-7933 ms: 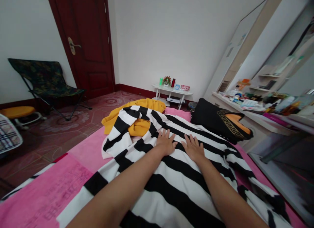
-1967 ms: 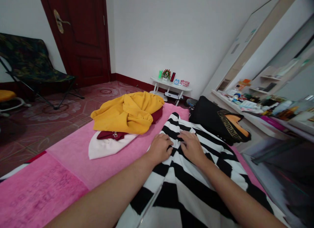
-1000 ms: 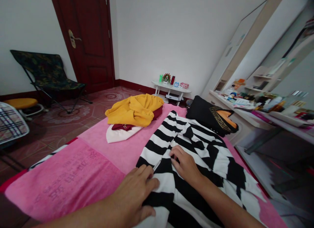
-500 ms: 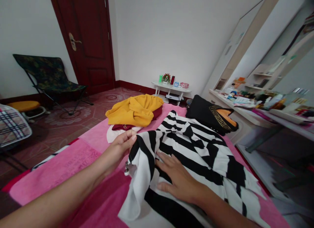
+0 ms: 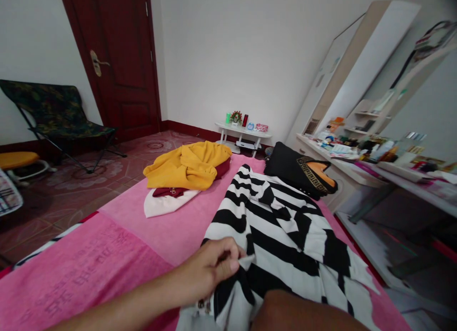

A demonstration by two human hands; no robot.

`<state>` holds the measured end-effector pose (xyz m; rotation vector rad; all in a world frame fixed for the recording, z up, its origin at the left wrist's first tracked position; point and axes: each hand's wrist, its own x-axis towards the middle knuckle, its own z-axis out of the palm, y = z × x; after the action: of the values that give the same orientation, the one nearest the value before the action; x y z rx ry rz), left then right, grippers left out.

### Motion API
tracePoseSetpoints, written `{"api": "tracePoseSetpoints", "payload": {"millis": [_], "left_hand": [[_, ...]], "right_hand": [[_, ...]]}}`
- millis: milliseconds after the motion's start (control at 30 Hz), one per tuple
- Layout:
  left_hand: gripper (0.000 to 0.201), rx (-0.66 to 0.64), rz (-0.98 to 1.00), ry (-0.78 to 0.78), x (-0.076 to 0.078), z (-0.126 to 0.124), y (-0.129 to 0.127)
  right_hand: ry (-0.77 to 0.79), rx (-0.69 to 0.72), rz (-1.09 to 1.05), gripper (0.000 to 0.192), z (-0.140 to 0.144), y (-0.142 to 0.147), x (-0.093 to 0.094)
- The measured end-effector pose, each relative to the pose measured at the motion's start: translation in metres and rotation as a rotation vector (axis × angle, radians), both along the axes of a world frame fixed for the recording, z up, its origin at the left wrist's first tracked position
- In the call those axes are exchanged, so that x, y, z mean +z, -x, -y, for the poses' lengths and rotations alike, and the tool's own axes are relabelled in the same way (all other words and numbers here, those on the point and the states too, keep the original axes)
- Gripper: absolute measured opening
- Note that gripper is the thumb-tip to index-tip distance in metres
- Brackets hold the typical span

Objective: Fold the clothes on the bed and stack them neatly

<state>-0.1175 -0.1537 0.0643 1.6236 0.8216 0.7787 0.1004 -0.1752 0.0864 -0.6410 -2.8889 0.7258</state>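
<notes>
The striped top (image 5: 282, 245) lies lengthwise on the pink cover (image 5: 189, 221), its far end near the black pile (image 5: 285, 168) and its near end running out of view at the bottom edge. The left hand (image 5: 223, 259) pinches a small peak of its cloth between thumb and fingers, by the near left edge. Of the right side only a bent length of arm (image 5: 303, 314) shows; the right hand's fingers are out of sight, so I cannot tell whether they grip or press.

The step looks like turning or straightening that left edge. To do it well, take hold at 2 spread points, as a single pinch will likely drag the cloth into a cone. Lift slightly, draw the edge flat, then lay it down along a straight line. Mind the 2 small metal bits (image 5: 204, 306) near the hem; trapped underneath, they could leave a lump. The bunched layer (image 5: 314, 236) on the right, perhaps a sleeve, needs smoothing outward with an open palm.
</notes>
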Motion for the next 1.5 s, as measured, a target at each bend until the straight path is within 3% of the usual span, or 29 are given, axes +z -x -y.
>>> {"api": "tracePoseSetpoints", "payload": {"millis": [67,133,200,267,333,400,467,533,633,733,900,1067,1200,1300,1400,1500], "left_hand": [[0.021,-0.091,-0.259,-0.092,-0.001,0.003,-0.004],[0.020,-0.118,-0.445,-0.142,0.005,0.003,-0.010],[0.029,-0.076,-0.582,-0.194,0.013,-0.001,-0.020],[0.045,0.005,-0.714,-0.309,0.019,-0.011,-0.031],[0.053,0.094,-0.797,-0.445,0.019,-0.028,-0.041],[0.042,0.175,-0.813,-0.538,0.013,-0.054,-0.047],[0.028,0.254,-0.793,-0.595,0.001,-0.085,-0.047],[0.030,0.291,-0.756,-0.646,-0.015,-0.116,-0.043],[0.046,0.275,-0.720,-0.678,-0.041,-0.149,-0.036],[0.054,0.270,-0.727,-0.646,-0.062,-0.160,-0.034],[0.053,0.269,-0.737,-0.668,-0.070,-0.158,-0.037],[0.054,0.230,-0.760,-0.671,-0.069,-0.158,-0.037],[0.055,0.214,-0.763,-0.673,-0.071,-0.159,-0.037],[0.055,0.208,-0.764,-0.662,-0.071,-0.159,-0.037],[0.057,0.177,-0.770,-0.657,-0.069,-0.159,-0.036],[0.057,0.163,-0.787,-0.657,-0.067,-0.158,-0.035]], "right_hand": [[0.039,-0.149,-0.035,0.022,-0.029,-0.016,0.005],[0.049,-0.451,-0.124,0.021,-0.071,-0.031,0.000],[-0.076,-0.721,-0.232,0.018,-0.117,-0.045,-0.011],[-0.226,-0.860,-0.261,0.025,-0.159,-0.058,-0.024],[-0.323,-0.949,-0.265,0.029,-0.195,-0.066,-0.035],[-0.340,-1.058,-0.283,0.029,-0.223,-0.068,-0.044],[-0.308,-1.170,-0.307,0.027,-0.246,-0.066,-0.052],[-0.273,-1.241,-0.320,0.027,-0.264,-0.062,-0.059],[-0.249,-1.279,-0.318,0.026,-0.285,-0.060,-0.067],[-0.270,-1.311,-0.296,0.025,-0.300,-0.068,-0.065],[-0.383,-1.399,-0.197,0.026,-0.312,-0.092,-0.054],[-0.539,-1.247,0.185,0.026,-0.306,-0.070,-0.056],[-0.679,-1.002,0.146,0.035,-0.305,-0.023,-0.059],[-0.556,-0.853,0.196,0.051,-0.310,0.003,-0.072],[-0.355,-0.905,0.310,0.061,-0.315,0.013,-0.089],[-0.277,-0.949,0.341,0.063,-0.310,0.015,-0.092]]}}
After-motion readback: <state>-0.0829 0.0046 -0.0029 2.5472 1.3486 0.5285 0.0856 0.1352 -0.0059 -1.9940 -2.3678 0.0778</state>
